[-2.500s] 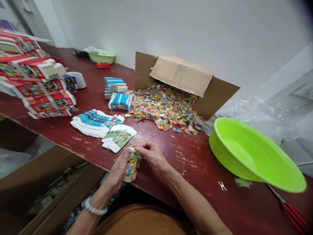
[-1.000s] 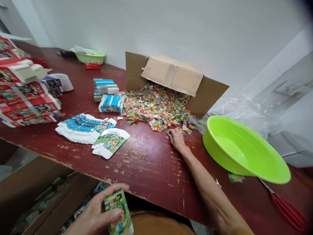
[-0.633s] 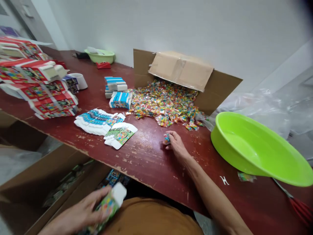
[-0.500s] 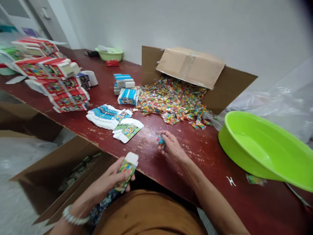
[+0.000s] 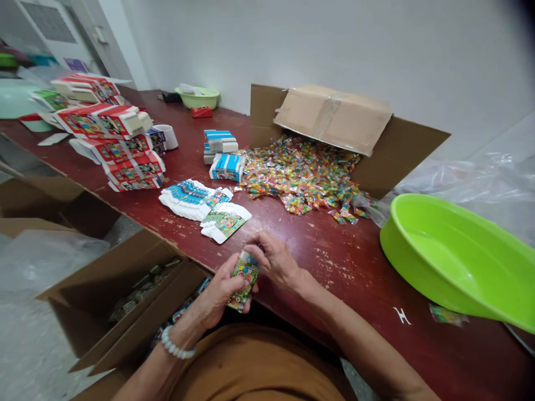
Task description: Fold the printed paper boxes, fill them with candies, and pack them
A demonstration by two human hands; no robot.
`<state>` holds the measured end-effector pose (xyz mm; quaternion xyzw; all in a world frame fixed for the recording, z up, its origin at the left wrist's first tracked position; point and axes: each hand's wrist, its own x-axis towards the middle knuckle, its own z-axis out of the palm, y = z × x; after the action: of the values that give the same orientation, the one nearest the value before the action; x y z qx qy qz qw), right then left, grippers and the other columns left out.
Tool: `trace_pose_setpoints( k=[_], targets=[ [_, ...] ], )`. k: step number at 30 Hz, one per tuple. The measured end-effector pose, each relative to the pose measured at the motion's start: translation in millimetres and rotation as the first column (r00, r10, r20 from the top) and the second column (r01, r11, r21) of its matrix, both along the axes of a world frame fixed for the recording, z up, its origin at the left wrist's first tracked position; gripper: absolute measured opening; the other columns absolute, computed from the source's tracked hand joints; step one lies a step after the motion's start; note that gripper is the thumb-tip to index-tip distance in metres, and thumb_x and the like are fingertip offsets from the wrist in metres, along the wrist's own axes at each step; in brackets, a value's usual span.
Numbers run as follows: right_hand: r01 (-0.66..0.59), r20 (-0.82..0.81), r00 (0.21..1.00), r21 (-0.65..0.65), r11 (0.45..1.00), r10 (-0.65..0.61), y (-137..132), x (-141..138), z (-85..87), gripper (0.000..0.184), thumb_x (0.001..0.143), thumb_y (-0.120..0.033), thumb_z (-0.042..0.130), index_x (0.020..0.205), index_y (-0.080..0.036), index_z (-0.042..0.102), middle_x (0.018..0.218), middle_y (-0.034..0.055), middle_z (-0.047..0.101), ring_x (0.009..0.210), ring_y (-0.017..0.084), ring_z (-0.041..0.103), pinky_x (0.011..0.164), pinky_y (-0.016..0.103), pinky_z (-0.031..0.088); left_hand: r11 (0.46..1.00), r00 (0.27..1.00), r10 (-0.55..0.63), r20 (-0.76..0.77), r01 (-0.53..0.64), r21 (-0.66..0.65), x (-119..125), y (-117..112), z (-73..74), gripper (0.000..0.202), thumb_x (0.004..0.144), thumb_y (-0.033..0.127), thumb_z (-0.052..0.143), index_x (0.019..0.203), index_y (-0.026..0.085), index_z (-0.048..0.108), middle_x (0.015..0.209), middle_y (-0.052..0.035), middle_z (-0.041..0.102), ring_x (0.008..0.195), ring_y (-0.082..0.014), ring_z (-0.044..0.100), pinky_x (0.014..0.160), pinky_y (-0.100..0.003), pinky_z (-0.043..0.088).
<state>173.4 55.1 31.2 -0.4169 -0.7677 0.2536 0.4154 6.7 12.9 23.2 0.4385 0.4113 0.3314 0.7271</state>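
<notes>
Head: left hand (image 5: 218, 291) grips box (image 5: 244, 277); right hand (image 5: 276, 262) pinched at its top, contents unclear; cartons (image 5: 226, 221) beyond.

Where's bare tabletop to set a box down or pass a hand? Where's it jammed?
Free: the red table between candy pile, green basin and right hand; also the front strip below the basin. Crowded: flat cartons and red box stack at left. The left hand grips the small box at the edge.

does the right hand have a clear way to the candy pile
Probably yes: only bare table lies between the right hand and the candy pile, but it is busy at the small box in the left hand.
</notes>
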Motion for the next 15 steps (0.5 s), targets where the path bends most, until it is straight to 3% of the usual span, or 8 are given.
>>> trace_pose_setpoints(
  k=[3,7,10,12,14,15],
  targets=[
    [-0.001,-0.141,0.990,-0.087,0.996,-0.011,-2.9,3.4,1.6,0.021,0.098,-0.031,0.048,0.109,-0.021,0.062,0.093,0.0026,0.069,0.075,0.014,0.063,0.068,0.026,0.049,0.997,0.997,0.081,-0.010,-0.081,0.013,-3.3,1.4,-3.1,0.041,0.070,0.024,0.058,0.110,0.020,0.048,0.072,0.0012,0.067,0.044,-0.0117,0.057,0.043,-0.021,0.043],
    [-0.016,-0.121,0.993,0.009,1.000,0.017,-6.8,3.4,2.6,0.010,0.091,-0.025,0.060,0.092,-0.021,0.070,0.082,0.0031,0.070,0.074,0.017,0.061,0.073,0.030,0.048,0.987,0.990,0.139,-0.021,-0.136,0.089,-4.8,2.2,-3.1,0.042,0.073,0.026,0.066,0.113,0.020,0.052,0.070,0.0037,0.063,0.049,-0.0115,0.057,0.047,-0.023,0.047],
    [-0.153,-0.048,0.986,0.068,0.986,0.157,-9.0,3.1,7.2,0.013,0.092,-0.023,0.060,0.089,-0.024,0.072,0.085,0.0038,0.070,0.082,0.018,0.060,0.086,0.036,0.046,0.980,0.979,0.195,0.067,-0.197,0.022,-2.8,3.0,-1.9,0.041,0.080,0.049,0.066,0.106,0.019,0.057,0.067,0.0020,0.062,0.051,-0.0133,0.056,0.045,-0.024,0.048],
    [-0.162,-0.144,0.977,-0.011,0.987,0.158,-8.5,4.8,10.2,0.013,0.093,-0.025,0.060,0.091,-0.024,0.073,0.094,0.0048,0.068,0.089,0.018,0.060,0.087,0.035,0.046,0.970,0.967,0.232,0.100,-0.224,-0.089,-0.9,4.1,-1.4,0.052,0.082,0.065,0.058,0.102,0.017,0.060,0.065,-0.0014,0.064,0.049,-0.0150,0.058,0.043,-0.025,0.048],
    [-0.132,-0.311,0.948,-0.213,0.968,0.061,-7.1,6.1,10.1,0.015,0.088,-0.032,0.067,0.099,-0.023,0.070,0.096,0.0044,0.064,0.086,0.017,0.060,0.077,0.030,0.048,0.961,0.964,0.243,0.107,-0.225,-0.159,1.3,4.9,-1.2,0.058,0.081,0.069,0.056,0.099,0.014,0.062,0.064,-0.0044,0.066,0.047,-0.0155,0.058,0.042,-0.026,0.049],
    [-0.156,-0.384,0.923,-0.342,0.927,0.014,-6.5,5.9,8.4,0.024,0.084,-0.036,0.071,0.103,-0.022,0.068,0.093,0.0036,0.064,0.080,0.016,0.060,0.070,0.028,0.048,0.961,0.964,0.241,0.110,-0.222,-0.162,2.6,5.0,-1.3,0.057,0.081,0.067,0.058,0.096,0.013,0.063,0.064,-0.0052,0.067,0.046,-0.0153,0.058,0.042,-0.026,0.049]
  ],
)
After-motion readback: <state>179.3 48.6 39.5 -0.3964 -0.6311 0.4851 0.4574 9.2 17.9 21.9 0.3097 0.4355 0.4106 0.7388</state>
